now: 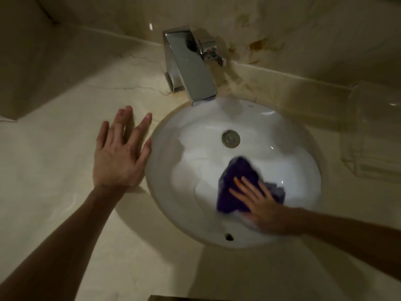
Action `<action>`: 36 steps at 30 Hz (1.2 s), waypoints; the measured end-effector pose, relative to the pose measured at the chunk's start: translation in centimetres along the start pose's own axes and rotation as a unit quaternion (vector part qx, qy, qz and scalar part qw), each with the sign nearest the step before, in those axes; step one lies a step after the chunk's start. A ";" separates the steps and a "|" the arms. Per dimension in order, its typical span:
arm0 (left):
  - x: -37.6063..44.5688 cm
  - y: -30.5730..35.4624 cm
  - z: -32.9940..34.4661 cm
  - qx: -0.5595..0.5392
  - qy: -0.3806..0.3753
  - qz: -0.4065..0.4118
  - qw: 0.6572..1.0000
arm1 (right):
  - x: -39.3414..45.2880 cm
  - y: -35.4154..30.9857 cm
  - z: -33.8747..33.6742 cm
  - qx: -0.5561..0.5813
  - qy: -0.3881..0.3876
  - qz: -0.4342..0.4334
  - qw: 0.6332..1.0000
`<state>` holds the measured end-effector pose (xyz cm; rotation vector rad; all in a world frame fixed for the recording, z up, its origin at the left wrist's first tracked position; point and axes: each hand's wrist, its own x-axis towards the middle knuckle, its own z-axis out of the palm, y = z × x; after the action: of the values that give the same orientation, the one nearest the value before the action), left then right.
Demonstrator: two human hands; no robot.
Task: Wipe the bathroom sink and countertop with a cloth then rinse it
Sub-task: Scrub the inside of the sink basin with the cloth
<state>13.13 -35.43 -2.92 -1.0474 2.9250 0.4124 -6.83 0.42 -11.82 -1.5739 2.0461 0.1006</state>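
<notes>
A round white sink (pixel 173 192) is set into a beige marble countertop (pixel 54 170). Inside the bowl lies a purple cloth (pixel 236 181), on the near right slope below the metal drain (pixel 230 138). My right hand (pixel 260 205) presses flat on the cloth with fingers spread; hand and cloth are motion-blurred. My left hand (pixel 121 153) rests flat on the countertop at the sink's left rim, fingers apart and holding nothing. A square chrome faucet (pixel 191 68) juts over the bowl's far edge, and no water stream is visible.
A clear glass container (pixel 373 131) stands on the countertop right of the sink. Brown stains mark the wall (pixel 258 44) behind the faucet. An overflow hole (pixel 229 236) sits at the bowl's near side. A wall corner closes off the far left.
</notes>
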 end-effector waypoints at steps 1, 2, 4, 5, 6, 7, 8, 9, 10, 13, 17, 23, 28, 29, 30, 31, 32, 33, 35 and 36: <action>0.0 -0.1 0.0 -0.001 0.000 0.001 1.000 | -0.2 -2.0 0.4 -0.004 0.010 -0.017 1.000; 0.1 -0.1 0.1 -0.001 -0.001 0.002 1.000 | 0.5 -3.7 0.4 0.020 0.004 -0.029 0.999; 0.1 -0.1 0.1 0.007 -0.008 0.003 1.000 | 3.3 -6.8 -0.6 0.086 -0.051 -0.044 0.994; 0.2 -0.1 0.2 0.012 -0.009 0.002 1.000 | 5.2 -8.1 -1.4 0.108 -0.051 -0.059 0.991; 0.2 -0.1 0.1 0.012 -0.010 0.000 1.000 | 7.3 -9.0 -1.6 0.100 -0.028 -0.078 0.991; 0.3 0.0 0.0 0.008 -0.010 0.001 1.000 | 9.5 -9.7 -1.8 0.080 -0.001 -0.088 0.993; 0.2 0.0 0.1 0.004 -0.009 0.003 1.000 | 11.7 -10.0 -2.2 0.057 0.023 -0.084 0.995; 0.2 0.0 0.1 0.002 -0.007 0.005 1.000 | 13.9 -10.0 -2.7 0.037 0.041 -0.074 0.996; 0.2 -0.1 0.2 0.004 -0.005 0.004 1.000 | 15.8 -9.7 -3.3 0.023 0.059 -0.056 0.996; 0.2 -0.3 0.6 0.009 -0.002 0.000 1.000 | 19.2 -7.7 -5.1 -0.010 0.095 -0.025 0.995; 0.0 -0.3 0.6 0.012 -0.006 0.003 1.000 | 19.0 -6.5 -4.2 -0.051 0.145 -0.061 0.986; -0.2 -0.4 0.4 0.010 -0.003 0.005 1.000 | 16.8 -8.1 -7.2 0.024 0.108 -0.028 0.993; 0.0 -0.4 0.2 -0.007 -0.010 0.004 1.000 | 12.8 -6.6 -15.4 0.091 0.209 0.070 0.971; 0.1 -0.4 0.2 -0.013 -0.014 0.001 1.000 | 12.2 -6.3 -17.1 0.115 0.244 0.109 0.957; 0.1 -0.2 -0.3 -0.016 -0.016 -0.005 1.000 | 11.5 -6.2 -18.8 0.137 0.279 0.139 0.940; 0.3 0.1 -0.7 -0.022 -0.020 -0.013 0.999 | 11.2 -6.1 -20.3 0.152 0.311 0.158 0.925; 0.7 0.3 -0.7 -0.035 -0.026 -0.024 0.999 | 11.5 -6.0 -21.5 0.161 0.333 0.168 0.913; 1.0 0.7 -1.1 -0.050 -0.031 -0.037 0.998 | 11.8 -6.2 -22.8 0.163 0.350 0.170 0.907; 0.7 1.9 -2.3 -0.088 -0.028 -0.054 0.994 | 12.4 -7.2 -25.0 0.162 0.358 0.165 0.904; 0.6 2.5 -2.8 -0.104 -0.025 -0.054 0.993 | 13.0 -7.8 -25.9 0.161 0.354 0.169 0.906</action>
<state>11.35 -34.58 0.34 -1.1935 2.8121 0.7422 -11.59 -23.15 6.16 -1.1179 2.6865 -0.7507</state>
